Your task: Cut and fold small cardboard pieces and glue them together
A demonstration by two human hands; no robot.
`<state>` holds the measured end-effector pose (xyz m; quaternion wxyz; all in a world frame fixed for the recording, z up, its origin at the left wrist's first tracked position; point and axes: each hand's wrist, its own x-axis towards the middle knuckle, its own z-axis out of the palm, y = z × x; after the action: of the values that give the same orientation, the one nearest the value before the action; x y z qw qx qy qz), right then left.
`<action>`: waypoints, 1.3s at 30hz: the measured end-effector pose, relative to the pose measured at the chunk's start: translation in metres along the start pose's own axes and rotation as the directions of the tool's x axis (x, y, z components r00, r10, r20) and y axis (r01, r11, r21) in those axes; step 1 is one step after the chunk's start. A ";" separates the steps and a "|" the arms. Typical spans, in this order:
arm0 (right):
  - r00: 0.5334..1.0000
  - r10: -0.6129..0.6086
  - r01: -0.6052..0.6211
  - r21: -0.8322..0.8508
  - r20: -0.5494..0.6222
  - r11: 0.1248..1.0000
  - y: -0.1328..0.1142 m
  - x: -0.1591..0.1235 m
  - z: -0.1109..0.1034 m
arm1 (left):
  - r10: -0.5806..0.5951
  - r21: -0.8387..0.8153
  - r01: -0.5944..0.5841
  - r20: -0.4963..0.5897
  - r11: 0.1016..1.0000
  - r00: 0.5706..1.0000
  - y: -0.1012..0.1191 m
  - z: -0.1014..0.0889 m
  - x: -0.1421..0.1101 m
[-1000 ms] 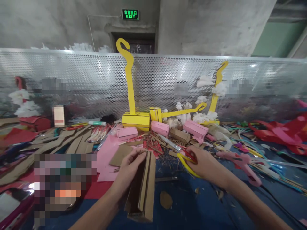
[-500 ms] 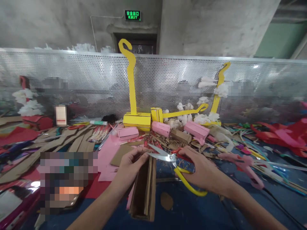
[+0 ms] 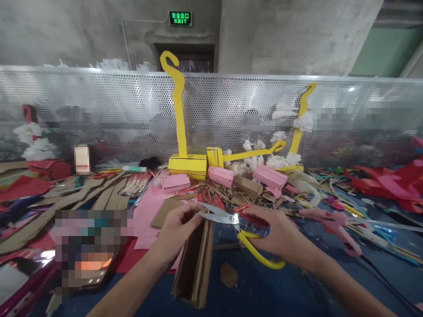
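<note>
My left hand (image 3: 181, 224) grips the far end of a long folded cardboard piece (image 3: 194, 268), whose open channel faces up and whose near end points toward me. In my right hand (image 3: 276, 231) is a pair of scissors (image 3: 234, 219) with one red and one yellow handle. Its blades are parted and point left, with the tips at the cardboard's far end beside my left fingertips. Whether the blades touch the cardboard I cannot tell. A small rounded cardboard scrap (image 3: 229, 275) lies on the blue table to the right of the folded piece.
Pink blocks (image 3: 220, 176) and a yellow block with a tall hook (image 3: 187, 164) stand behind my hands. To the right lies a pink glue gun (image 3: 337, 224) with a black cord. Cardboard strips (image 3: 66, 198) cover the left side. A perforated metal panel (image 3: 132, 114) closes off the back.
The scissor blades have closed somewhat and shifted slightly left. The cardboard's near end has swung a little to the left, with my left hand still holding it.
</note>
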<state>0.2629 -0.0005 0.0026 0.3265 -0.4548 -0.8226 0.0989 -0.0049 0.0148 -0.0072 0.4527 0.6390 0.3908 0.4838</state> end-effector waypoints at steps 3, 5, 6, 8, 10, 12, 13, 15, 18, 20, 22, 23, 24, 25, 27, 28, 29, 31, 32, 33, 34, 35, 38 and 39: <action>1.000 -0.001 0.001 0.000 -0.022 1.000 0.003 0.000 0.002 | 0.012 0.006 -0.012 0.001 1.000 1.000 0.001 0.000 -0.001; 1.000 0.004 -0.004 -0.010 -0.024 1.000 0.006 -0.001 0.003 | 0.015 0.006 -0.015 0.001 1.000 1.000 0.001 0.000 -0.001; 1.000 0.003 -0.003 -0.017 -0.025 1.000 0.008 -0.001 0.003 | 0.017 0.004 -0.017 0.001 1.000 1.000 0.001 0.000 -0.001; 1.000 -0.007 0.006 -0.041 -0.022 0.999 0.009 -0.002 0.002 | 0.015 -0.001 -0.015 0.008 1.000 1.000 0.001 0.000 -0.001; 0.999 -0.023 0.021 -0.080 -0.023 0.997 0.010 -0.002 0.001 | 0.013 -0.008 -0.013 0.017 1.000 1.000 0.001 0.000 -0.002; 0.999 -0.039 0.037 -0.121 -0.007 0.992 0.011 -0.002 0.000 | 0.005 -0.018 -0.004 0.029 1.000 1.000 0.001 0.000 -0.003; 0.999 -0.045 0.044 -0.134 0.003 0.990 0.011 -0.002 0.000 | -0.003 -0.025 0.003 0.034 1.000 0.999 0.001 0.000 -0.003; 0.999 -0.046 0.048 -0.137 0.019 0.989 0.011 -0.002 0.000 | -0.020 -0.041 0.021 0.039 0.999 0.999 0.002 0.001 -0.004; 0.999 -0.044 0.047 -0.108 0.027 0.993 0.010 -0.001 0.001 | -0.044 -0.072 0.047 0.041 0.996 0.998 0.004 0.002 -0.005; 0.998 -0.053 0.057 -0.099 0.041 0.993 0.009 -0.001 0.001 | -0.053 -0.090 0.057 0.041 0.994 0.998 0.006 0.002 -0.005; 0.996 -0.063 0.071 -0.111 0.068 0.991 0.008 -0.002 0.000 | -0.056 -0.094 0.060 0.040 0.994 0.998 0.007 0.002 -0.006; 0.995 -0.065 0.074 -0.120 0.081 0.990 0.007 -0.002 0.000 | -0.056 -0.093 0.059 0.038 0.994 0.998 0.007 0.002 -0.006; 0.994 -0.063 0.075 -0.128 0.092 0.989 0.005 -0.001 -0.001 | -0.056 -0.090 0.059 0.035 0.994 0.998 0.007 0.002 -0.006; 0.993 -0.060 0.072 -0.133 0.099 0.988 0.004 -0.001 -0.002 | -0.062 -0.087 0.065 0.036 0.994 0.997 0.007 0.002 -0.006; 0.993 -0.047 0.062 -0.135 0.106 0.989 0.003 -0.001 -0.002 | -0.074 -0.092 0.077 0.039 0.993 0.996 0.006 0.001 -0.006; 0.993 -0.040 0.055 -0.134 0.111 0.989 0.003 0.000 -0.002 | -0.079 -0.099 0.083 0.042 0.992 0.996 0.005 0.001 -0.006; 0.993 -0.034 0.049 -0.133 0.116 0.990 0.003 0.000 -0.002 | -0.083 -0.108 0.087 0.044 0.990 0.996 0.004 0.001 -0.006; 0.992 -0.027 0.042 -0.128 0.120 0.991 0.005 -0.001 -0.001 | -0.085 -0.126 0.091 0.051 0.988 0.995 0.003 0.001 -0.005; 0.993 -0.026 0.041 -0.125 0.119 0.991 0.006 -0.001 -0.001 | -0.085 -0.136 0.092 0.055 0.986 0.995 0.003 0.001 -0.005; 0.993 -0.027 0.041 -0.123 0.115 0.992 0.007 -0.001 0.000 | -0.089 -0.148 0.097 0.062 0.984 0.994 0.003 0.001 -0.005; 0.994 -0.030 0.043 -0.122 0.110 0.992 0.008 -0.002 0.000 | -0.092 -0.163 0.101 0.066 0.981 0.994 0.004 0.001 -0.005; 0.994 -0.034 0.047 -0.121 0.105 0.992 0.008 -0.002 0.001 | -0.092 -0.180 0.103 0.071 0.978 0.993 0.004 0.001 -0.005; 0.994 -0.037 0.050 -0.132 0.102 0.990 0.009 -0.003 0.001 | -0.106 -0.227 0.124 0.090 0.966 0.990 0.007 0.002 -0.006; 0.994 -0.034 0.047 -0.138 0.100 0.989 0.008 -0.003 0.001 | -0.118 -0.238 0.139 0.099 0.961 0.988 0.008 0.002 -0.007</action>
<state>0.2691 0.0022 -0.0032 0.2551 -0.4544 -0.8516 0.0564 -0.0044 0.0057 -0.0014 0.5742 0.5714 0.3496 0.4707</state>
